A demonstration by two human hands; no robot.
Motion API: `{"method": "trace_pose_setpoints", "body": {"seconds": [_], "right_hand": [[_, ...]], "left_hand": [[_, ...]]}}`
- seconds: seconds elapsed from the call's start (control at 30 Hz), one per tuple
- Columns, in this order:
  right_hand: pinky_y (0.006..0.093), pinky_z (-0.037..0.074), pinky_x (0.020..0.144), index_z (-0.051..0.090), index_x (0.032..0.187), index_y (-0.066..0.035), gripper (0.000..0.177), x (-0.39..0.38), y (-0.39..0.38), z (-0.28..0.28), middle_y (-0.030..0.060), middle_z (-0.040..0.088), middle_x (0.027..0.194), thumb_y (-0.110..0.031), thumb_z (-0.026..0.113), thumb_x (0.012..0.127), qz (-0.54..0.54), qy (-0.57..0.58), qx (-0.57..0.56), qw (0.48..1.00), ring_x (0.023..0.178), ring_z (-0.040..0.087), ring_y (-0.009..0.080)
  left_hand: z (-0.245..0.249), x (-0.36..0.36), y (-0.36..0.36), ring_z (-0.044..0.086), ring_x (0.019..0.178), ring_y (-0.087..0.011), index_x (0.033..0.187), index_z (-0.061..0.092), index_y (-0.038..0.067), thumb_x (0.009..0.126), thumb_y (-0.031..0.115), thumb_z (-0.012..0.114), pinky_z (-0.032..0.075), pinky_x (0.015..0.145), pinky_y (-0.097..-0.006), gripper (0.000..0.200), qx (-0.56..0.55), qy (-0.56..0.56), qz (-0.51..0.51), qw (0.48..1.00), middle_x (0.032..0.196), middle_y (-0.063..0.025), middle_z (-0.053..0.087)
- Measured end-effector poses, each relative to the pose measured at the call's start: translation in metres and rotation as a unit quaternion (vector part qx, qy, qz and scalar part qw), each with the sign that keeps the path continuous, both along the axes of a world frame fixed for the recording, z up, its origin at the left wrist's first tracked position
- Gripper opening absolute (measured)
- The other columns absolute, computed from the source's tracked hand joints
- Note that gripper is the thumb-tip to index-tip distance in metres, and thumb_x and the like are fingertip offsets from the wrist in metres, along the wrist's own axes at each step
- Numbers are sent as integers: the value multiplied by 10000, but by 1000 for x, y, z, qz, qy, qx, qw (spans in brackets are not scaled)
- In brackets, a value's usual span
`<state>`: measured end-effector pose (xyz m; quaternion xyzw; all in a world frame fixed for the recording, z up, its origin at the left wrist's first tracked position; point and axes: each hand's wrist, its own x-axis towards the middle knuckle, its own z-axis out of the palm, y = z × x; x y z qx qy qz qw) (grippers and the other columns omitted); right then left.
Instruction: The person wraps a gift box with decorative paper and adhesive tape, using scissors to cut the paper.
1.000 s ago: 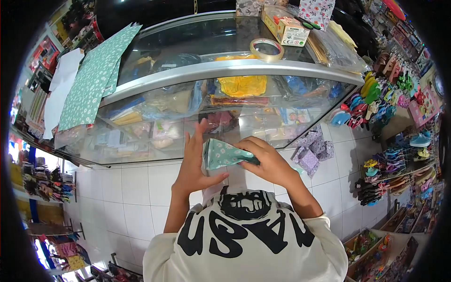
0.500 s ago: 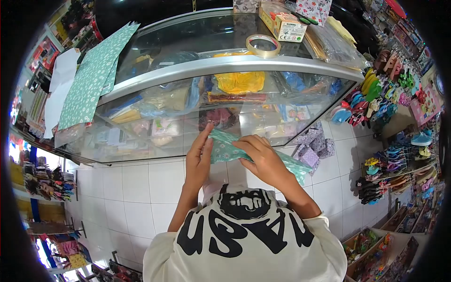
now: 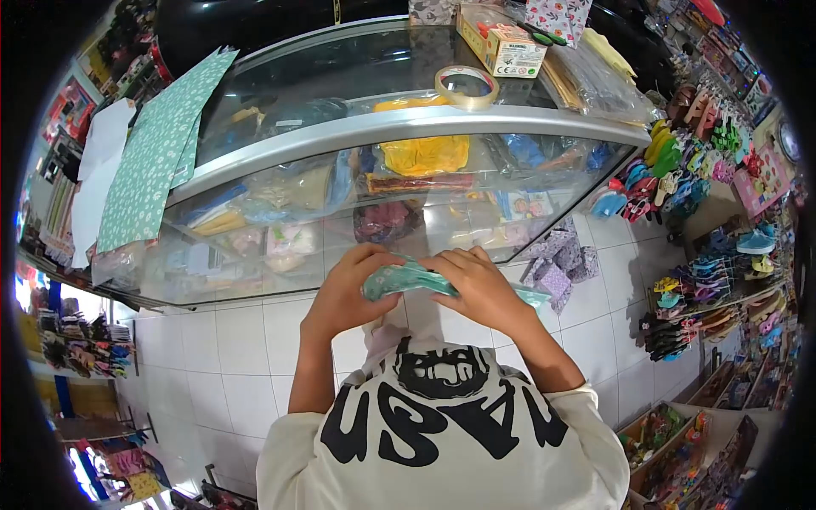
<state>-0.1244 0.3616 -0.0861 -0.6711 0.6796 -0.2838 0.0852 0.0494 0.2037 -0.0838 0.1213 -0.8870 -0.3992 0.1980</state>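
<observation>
Both hands are at a folded piece of green floral paper [image 3: 403, 275] held in front of my chest. My left hand [image 3: 353, 287] curls round its left end, with the thumb below and the fingers above. Further right, my right hand [image 3: 473, 281] grips the upper part, its fingers bent over the top and partly hiding the paper. A narrow pale green end shows past my right hand. Larger green floral sheets [image 3: 158, 149] lie over the left end of the glass display case [image 3: 340, 136].
A tape roll [image 3: 467, 87] rests on the case near its front edge, with a small box [image 3: 515, 55] and green-handled scissors [image 3: 544, 36] behind it. Purple floral packages [image 3: 557, 276] sit on the tiled floor. Sandals [image 3: 676, 170] hang at right.
My left hand has gone from straight, upright fingers to curling round the paper's left end. The paper is more folded and seen nearly edge-on. The view has shifted slightly.
</observation>
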Motion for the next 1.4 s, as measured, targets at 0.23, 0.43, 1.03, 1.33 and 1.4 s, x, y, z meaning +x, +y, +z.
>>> {"method": "trace_pose_setpoints", "body": {"seconds": [0.23, 0.43, 1.03, 1.33, 1.4], "right_hand": [[364, 409, 834, 660, 1008, -113, 251, -25, 0, 2, 33, 662, 940, -162, 715, 767, -3, 51, 58, 997, 928, 617, 221], [363, 423, 806, 683, 956, -114, 195, -31, -22, 15, 24, 685, 891, -215, 712, 792, -45, 68, 82, 993, 868, 633, 215], [359, 422, 826, 680, 954, -116, 223, -45, -26, 55, 46, 698, 915, -220, 742, 766, -115, 69, 155, 979, 880, 641, 226], [365, 430, 770, 663, 866, -105, 193, -35, -27, 53, 51, 665, 752, -247, 742, 763, -126, 102, 134, 978, 753, 622, 246], [378, 431, 768, 669, 861, -105, 210, -43, -15, 58, 58, 659, 731, -260, 754, 747, -136, 101, 159, 973, 745, 621, 256]], "left_hand": [[-12, -5, -43, 605, 1038, -274, 1036, 665, 101, 668, 74, 786, 477, 921, -394, 388, -16, -15, -120, 993, 1078, -99, 620], [-11, -25, -67, 604, 1065, -232, 1099, 672, 155, 666, 100, 813, 320, 1113, -492, 459, -116, 1, -97, 988, 1098, -42, 667], [-6, -36, -115, 555, 1169, -262, 1267, 611, 174, 790, 130, 699, 146, 1185, -496, 487, -111, -62, -177, 976, 1041, -96, 688], [-1, -48, -90, 640, 926, -246, 947, 708, 118, 818, 259, 690, 384, 1048, -429, 192, -141, -95, -136, 976, 824, -101, 686], [-5, -47, -96, 645, 880, -260, 881, 712, 99, 815, 268, 694, 429, 999, -419, 182, -113, -102, -151, 977, 781, -106, 671]]}}
